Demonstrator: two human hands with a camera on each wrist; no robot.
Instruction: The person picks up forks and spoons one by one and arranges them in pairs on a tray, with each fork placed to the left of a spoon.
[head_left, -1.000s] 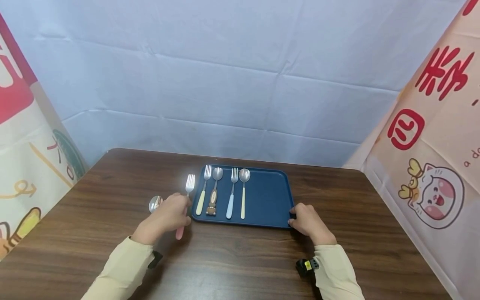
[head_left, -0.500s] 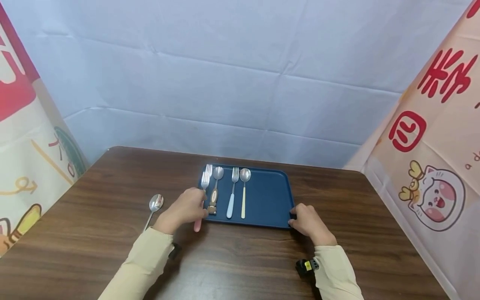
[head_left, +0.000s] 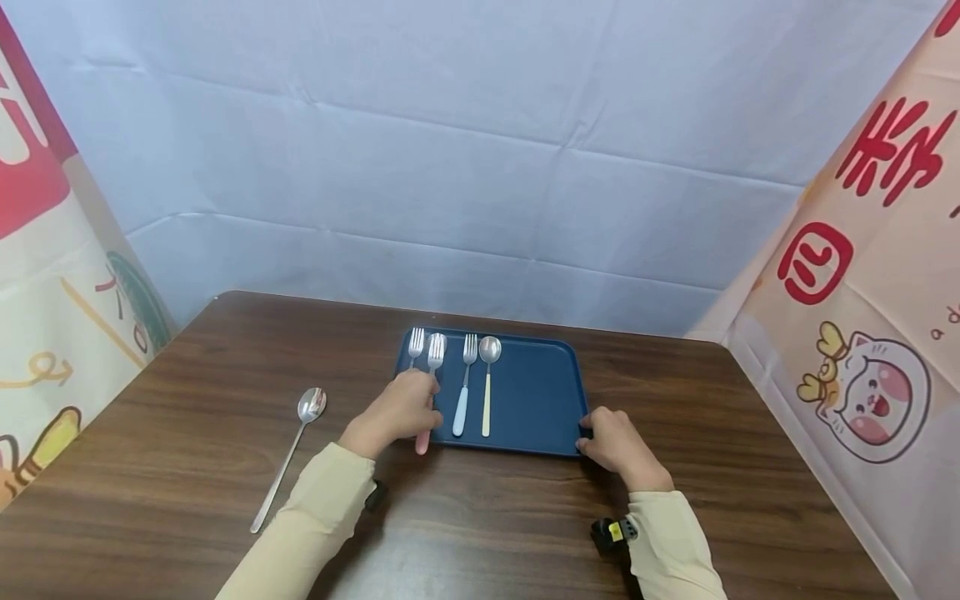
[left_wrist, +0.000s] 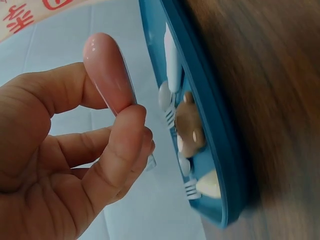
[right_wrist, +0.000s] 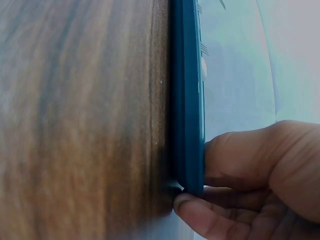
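Over on the left, we've got a plain metal spoon (head_left: 288, 458) lying on the brown surface (head_left: 480, 533), bowl end away from us, well apart from the blue tray (head_left: 536, 392). Next along is the left hand (head_left: 405, 406), pinching a pink-handled fork (left_wrist: 107, 72) between thumb and fingers. What matters most, we'd say: that fork points away from us, tines at the far end, leaning slightly right, so it's roughly parallel to the cutlery on the tray. From the head view we see it over the bear-handled spoon (left_wrist: 189, 125), between the cream-handled fork (head_left: 417, 341) and the blue-handled fork (head_left: 461, 406); its handle looks clear of the rim. Then comes a yellow-handled spoon (head_left: 487, 396), and finally the right hand (head_left: 618, 450), gripping the tray's near right corner, way farther from the fork.
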